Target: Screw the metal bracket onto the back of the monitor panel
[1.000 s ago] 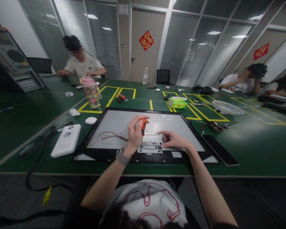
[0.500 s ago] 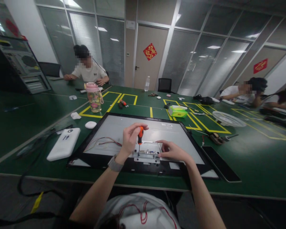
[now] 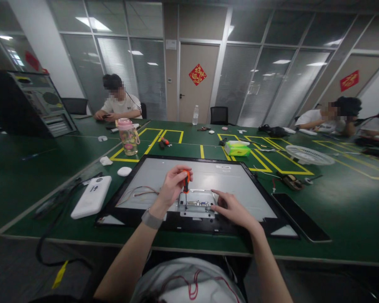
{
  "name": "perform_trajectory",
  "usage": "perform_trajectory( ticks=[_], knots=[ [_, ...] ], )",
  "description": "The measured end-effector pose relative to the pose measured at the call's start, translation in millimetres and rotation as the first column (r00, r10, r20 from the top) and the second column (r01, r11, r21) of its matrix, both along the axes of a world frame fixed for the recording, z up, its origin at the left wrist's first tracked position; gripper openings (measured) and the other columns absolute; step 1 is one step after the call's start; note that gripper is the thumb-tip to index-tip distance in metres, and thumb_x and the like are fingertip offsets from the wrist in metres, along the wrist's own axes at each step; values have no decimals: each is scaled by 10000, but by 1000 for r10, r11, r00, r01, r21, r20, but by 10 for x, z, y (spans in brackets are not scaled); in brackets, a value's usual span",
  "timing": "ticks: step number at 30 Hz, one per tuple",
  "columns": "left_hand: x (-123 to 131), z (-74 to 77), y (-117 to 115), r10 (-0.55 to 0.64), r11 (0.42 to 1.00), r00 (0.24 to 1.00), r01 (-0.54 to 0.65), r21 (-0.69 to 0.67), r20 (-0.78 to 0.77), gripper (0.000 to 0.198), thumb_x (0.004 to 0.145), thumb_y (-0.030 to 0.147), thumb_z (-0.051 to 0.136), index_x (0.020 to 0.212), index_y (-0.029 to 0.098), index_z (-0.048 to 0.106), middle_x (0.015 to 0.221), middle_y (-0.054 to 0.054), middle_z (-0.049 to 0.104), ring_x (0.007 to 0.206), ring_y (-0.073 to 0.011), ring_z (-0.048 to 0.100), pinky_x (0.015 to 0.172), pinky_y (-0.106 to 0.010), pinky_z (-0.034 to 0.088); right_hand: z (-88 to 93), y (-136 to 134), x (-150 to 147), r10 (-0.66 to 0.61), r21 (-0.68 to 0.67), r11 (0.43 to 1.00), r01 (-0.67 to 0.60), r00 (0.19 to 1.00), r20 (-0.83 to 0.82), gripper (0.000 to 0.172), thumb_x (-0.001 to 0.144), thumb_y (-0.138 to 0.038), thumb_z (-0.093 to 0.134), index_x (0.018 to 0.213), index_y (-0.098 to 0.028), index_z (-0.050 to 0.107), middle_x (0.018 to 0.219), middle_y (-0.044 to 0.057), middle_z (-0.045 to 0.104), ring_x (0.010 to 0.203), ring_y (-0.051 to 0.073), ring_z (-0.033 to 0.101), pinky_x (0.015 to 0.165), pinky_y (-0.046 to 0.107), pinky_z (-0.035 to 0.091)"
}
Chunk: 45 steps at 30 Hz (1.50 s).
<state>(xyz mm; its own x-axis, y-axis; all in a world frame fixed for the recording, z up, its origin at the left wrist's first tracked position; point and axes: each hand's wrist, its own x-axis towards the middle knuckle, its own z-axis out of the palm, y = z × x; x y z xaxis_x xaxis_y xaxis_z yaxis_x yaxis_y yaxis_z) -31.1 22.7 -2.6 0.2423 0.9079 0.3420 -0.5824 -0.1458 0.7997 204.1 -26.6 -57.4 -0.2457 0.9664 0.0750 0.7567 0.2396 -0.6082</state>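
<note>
An orange-and-black screwdriver (image 3: pixel 186 182) stands upright in my left hand (image 3: pixel 171 186), its handle between thumb and fingers. Its thin shaft points down at the left part of a silver metal bracket (image 3: pixel 197 213) with connector ports; the tip's exact contact is too small to tell. My right hand (image 3: pixel 232 207) grips the bracket's right side, index finger at the upper corner and thumb lower down. Beneath both hands lies a large flat display panel (image 3: pixel 240 179), grey back up within a black frame. Thin wires (image 3: pixel 142 190) run across it left of my left hand.
Left of the panel are a white power bank (image 3: pixel 93 197), a white oval item (image 3: pixel 124 171) and a pink-lidded bottle (image 3: pixel 127 136). A black slab (image 3: pixel 300 216) lies to the right. Farther back are a green tissue pack (image 3: pixel 237 148) and a white round grille (image 3: pixel 309 155).
The head view has shifted slightly, so the table sits lower. Both my hands keep their places at the bracket. The person at far left has brought both hands together around a small dark item.
</note>
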Motion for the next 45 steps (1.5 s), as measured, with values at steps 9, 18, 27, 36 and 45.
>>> perform_trajectory(
  ticks=[9,18,27,36,45],
  knots=[
    [46,18,-21,136,986,990,-132,105,-25,227,795,355,641,851,140,684,817,-63,702,685,-140,659,707,-281,504,-100,-49,-34,-1,118,993,1,1000,-2,563,884,-450,552,1365,-163,484,887,71,619,880,263,532,911,427,388],
    [32,26,-34,118,989,992,-113,91,-44,229,748,343,697,862,144,694,774,-51,714,665,-145,667,683,-268,510,-93,-44,-35,7,149,989,-11,1000,27,543,901,-432,544,1352,-133,497,871,61,634,862,242,545,891,405,390],
    [46,-53,24,258,948,960,-230,219,-110,193,773,318,689,883,160,703,694,-5,640,650,-108,597,635,-217,464,-93,-47,-37,-3,157,988,-1,1000,28,546,893,-444,557,1349,-148,504,870,58,642,853,239,549,884,409,398],
    [33,-57,14,277,939,954,-242,246,-119,247,843,314,595,998,160,711,967,-90,726,762,-160,675,778,-302,518,-91,-59,-44,-2,184,983,-4,1000,31,539,895,-427,557,1339,-126,516,845,63,632,843,246,545,864,407,407],
    [39,-42,32,537,796,830,-441,415,-149,94,737,257,721,794,187,697,764,0,583,662,-94,541,591,-196,435,-82,-58,-46,-13,201,980,3,999,46,536,883,-447,575,1316,-131,553,827,64,637,823,247,544,813,385,423]
  ],
)
